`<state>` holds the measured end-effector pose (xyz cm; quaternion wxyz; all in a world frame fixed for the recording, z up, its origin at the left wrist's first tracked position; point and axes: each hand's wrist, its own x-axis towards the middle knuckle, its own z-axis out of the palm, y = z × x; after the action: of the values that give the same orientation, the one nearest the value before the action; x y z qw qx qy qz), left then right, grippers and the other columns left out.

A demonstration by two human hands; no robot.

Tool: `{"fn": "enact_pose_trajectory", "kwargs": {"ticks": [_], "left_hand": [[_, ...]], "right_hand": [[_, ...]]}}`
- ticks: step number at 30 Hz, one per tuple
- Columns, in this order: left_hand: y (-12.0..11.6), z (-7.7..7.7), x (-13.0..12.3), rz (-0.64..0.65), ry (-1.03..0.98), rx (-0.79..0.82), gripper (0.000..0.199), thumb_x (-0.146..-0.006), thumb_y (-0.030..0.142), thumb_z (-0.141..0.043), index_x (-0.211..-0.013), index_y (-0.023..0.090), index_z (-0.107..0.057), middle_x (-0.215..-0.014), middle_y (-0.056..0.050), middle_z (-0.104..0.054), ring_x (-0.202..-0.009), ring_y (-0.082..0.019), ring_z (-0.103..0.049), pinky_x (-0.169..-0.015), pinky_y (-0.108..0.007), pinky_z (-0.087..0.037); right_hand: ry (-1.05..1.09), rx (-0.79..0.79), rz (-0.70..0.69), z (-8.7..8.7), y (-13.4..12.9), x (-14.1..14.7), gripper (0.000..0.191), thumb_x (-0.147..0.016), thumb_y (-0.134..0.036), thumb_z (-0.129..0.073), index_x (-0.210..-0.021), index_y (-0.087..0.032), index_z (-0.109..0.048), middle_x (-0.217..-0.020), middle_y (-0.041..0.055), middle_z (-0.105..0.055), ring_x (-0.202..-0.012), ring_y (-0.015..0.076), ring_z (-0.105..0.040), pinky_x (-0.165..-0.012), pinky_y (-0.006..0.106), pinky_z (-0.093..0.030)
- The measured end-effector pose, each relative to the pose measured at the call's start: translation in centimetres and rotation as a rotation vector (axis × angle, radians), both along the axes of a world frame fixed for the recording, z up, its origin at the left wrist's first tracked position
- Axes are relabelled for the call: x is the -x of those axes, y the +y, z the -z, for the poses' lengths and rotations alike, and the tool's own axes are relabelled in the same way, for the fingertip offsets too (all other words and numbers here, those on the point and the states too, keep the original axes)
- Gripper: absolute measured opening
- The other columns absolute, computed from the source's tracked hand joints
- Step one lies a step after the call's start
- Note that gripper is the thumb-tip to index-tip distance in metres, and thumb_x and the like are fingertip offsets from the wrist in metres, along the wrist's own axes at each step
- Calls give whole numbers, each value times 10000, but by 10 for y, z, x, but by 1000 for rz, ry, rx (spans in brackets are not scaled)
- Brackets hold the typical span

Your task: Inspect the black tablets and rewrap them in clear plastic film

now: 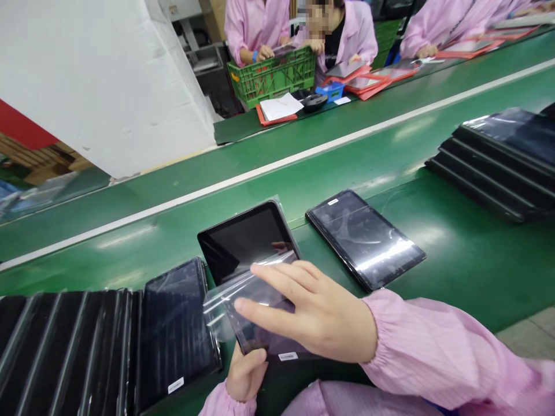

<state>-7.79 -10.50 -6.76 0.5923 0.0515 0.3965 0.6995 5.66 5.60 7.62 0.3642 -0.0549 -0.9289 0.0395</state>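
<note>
My left hand [248,370] grips the near edge of a black tablet [247,237], thumb on top and fingers underneath. The tablet is tilted above the green work surface. A clear plastic film or sleeve [221,300] lies across its lower half, folded and sticking out to the left. Over that plastic is my right hand [316,315], fingers stretched out and apart, fingertips at the plastic; whether they press on it I cannot tell. A small white label [287,356] shows near the tablet's lower end. On the left, another wrapped tablet [176,329] leans against a row of tablets [65,346].
Right of my hands lies a wrapped tablet [366,237], with a stack of tablets [498,162] beyond. A white stripe [277,164] runs along the green belt [173,231]. Across it, people in pink work beside a green crate [273,75] and red-edged sheets [368,81].
</note>
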Motion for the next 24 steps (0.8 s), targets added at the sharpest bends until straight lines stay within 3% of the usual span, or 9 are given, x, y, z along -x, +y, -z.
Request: {"fn": "enact_pose_trajectory", "kwargs": {"ticks": [2, 5, 9, 12, 15, 17, 21, 24], "left_hand": [[3, -1, 0, 10, -13, 31, 611, -606, 151, -831, -1191, 262, -694, -1103, -76, -770, -1094, -350, -694, -1074, -531, -477], [3, -2, 0, 20, -23, 70, 619, -562, 161, -859, -1156, 245, -704, -1088, -85, -772, -1097, -359, -694, -1060, -528, -491], [0, -3, -1, 2, -16, 113, 585, -542, 168, -875, -1102, 242, -723, -1016, -79, -786, -1070, -353, -706, -1032, -510, -520], [-1, -3, -1, -14, 3, 132, 563, -533, 170, -881, -1072, 240, -734, -978, -75, -790, -1035, -346, -720, -1007, -495, -541], [-1, -5, -3, -5, 26, 151, 516, -537, 181, -882, -1033, 233, -748, -934, -73, -793, -983, -335, -735, -976, -484, -562], [-1, -5, -3, 8, 38, 161, 480, -532, 206, -896, -992, 225, -759, -918, -76, -792, -959, -329, -740, -953, -473, -575], [-3, -1, 4, 39, 73, 144, 439, -533, 229, -914, -947, 224, -768, -934, -79, -790, -915, -305, -747, -914, -452, -594], [-3, 4, 11, 59, 65, 128, 426, -548, 237, -910, -951, 223, -770, -877, -68, -789, -869, -292, -751, -869, -429, -611]], "right_hand": [[-97, -85, 81, -7, 10, -1, 439, -1009, -136, -452, -1430, -245, -513, -1394, 153, -563, -1175, 251, -557, -884, 397, -460], [-224, -166, 139, -22, 24, 0, 489, -994, -101, -449, -1470, -215, -460, -1346, 135, -610, -1138, 254, -569, -875, 407, -417], [-351, -199, 148, -43, 43, -1, 407, -964, -26, -454, -1339, -122, -577, -1005, 98, -733, -922, 224, -632, -777, 374, -409], [-419, -144, 168, -58, 50, -5, 392, -943, -43, -512, -1313, -126, -608, -808, 50, -731, -743, 192, -627, -675, 328, -395], [-471, 19, 118, -75, 48, -8, 493, -958, -124, -543, -1437, -242, -527, -685, -23, -694, -538, 141, -526, -551, 270, -350], [-478, 187, -9, -84, 43, -7, 531, -959, -102, -530, -1454, -295, -513, -708, -53, -700, -501, 110, -480, -518, 234, -352], [-432, 533, -277, -90, 37, 8, 550, -909, 50, -472, -1381, -202, -600, -788, -50, -727, -604, 70, -565, -595, 155, -450], [-398, 818, -321, -82, 42, 25, 509, -897, 66, -438, -1312, -144, -646, -753, -27, -711, -633, 66, -633, -635, 143, -519]]}}
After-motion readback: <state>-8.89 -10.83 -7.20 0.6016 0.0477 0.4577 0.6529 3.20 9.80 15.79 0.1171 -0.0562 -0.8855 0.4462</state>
